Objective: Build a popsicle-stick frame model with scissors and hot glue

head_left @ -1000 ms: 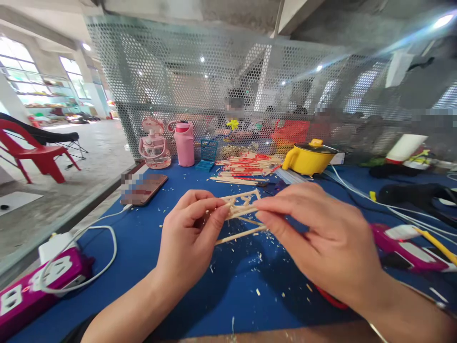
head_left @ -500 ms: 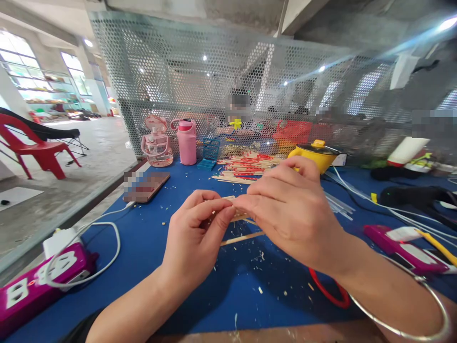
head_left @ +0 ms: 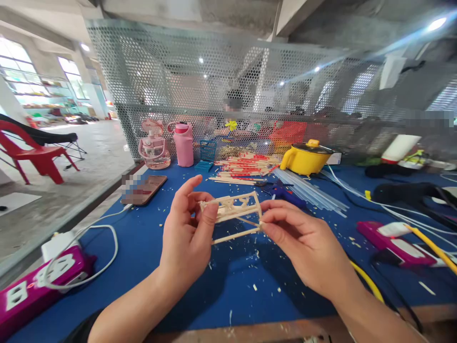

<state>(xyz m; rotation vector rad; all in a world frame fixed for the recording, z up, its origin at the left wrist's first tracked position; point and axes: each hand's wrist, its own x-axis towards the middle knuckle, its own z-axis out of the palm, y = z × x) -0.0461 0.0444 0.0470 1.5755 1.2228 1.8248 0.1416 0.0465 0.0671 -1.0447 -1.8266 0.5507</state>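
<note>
I hold a small frame made of thin wooden sticks [head_left: 233,209] above the blue table [head_left: 150,238]. My left hand [head_left: 187,236] pinches its left end with thumb and fingers. My right hand [head_left: 303,245] pinches the lower right corner of the frame with its fingertips. Both hands hover over the middle of the table. Wood chips and shavings are scattered on the blue surface beneath them.
A pile of wooden sticks [head_left: 246,166], a yellow pot [head_left: 307,159], a pink bottle [head_left: 183,143], a clear pink bottle [head_left: 153,147] and a small blue basket [head_left: 207,155] stand at the back. A phone [head_left: 144,189] lies left, magenta power strips [head_left: 39,281] and cables at both sides. Perforated metal screen behind.
My right hand has drawn back from over the frame to its right corner, so the stick frame now shows fully. My left index finger has lifted.
</note>
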